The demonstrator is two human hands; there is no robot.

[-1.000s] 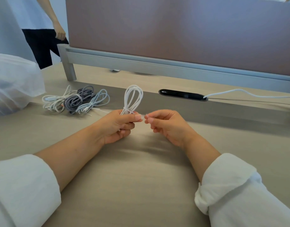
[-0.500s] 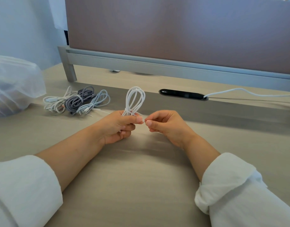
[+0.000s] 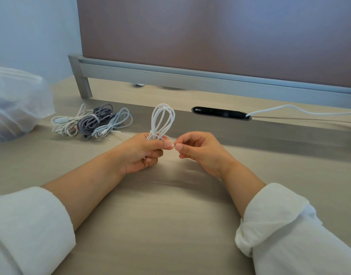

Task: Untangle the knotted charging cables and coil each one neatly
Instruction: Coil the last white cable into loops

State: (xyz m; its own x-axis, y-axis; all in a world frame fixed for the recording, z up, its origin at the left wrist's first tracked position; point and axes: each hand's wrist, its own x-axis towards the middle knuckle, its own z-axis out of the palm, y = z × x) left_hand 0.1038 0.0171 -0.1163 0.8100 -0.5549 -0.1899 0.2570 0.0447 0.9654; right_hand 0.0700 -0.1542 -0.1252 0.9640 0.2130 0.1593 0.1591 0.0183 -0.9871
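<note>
Loops of the white cable [image 3: 164, 120] are held upright above the surface [image 3: 170, 215], gathered at their base in the closed grip of the left hand [image 3: 140, 153]. The cable's short free end is pinched between thumb and forefinger of the right hand [image 3: 200, 150], just beside the left thumb. Three more cables are laid together further left on the surface: a white bundle [image 3: 64, 125], a grey braided cable [image 3: 95, 120] and a pale coil [image 3: 119, 121]. A plastic bag [image 3: 16, 100] is seen at the far left.
</note>
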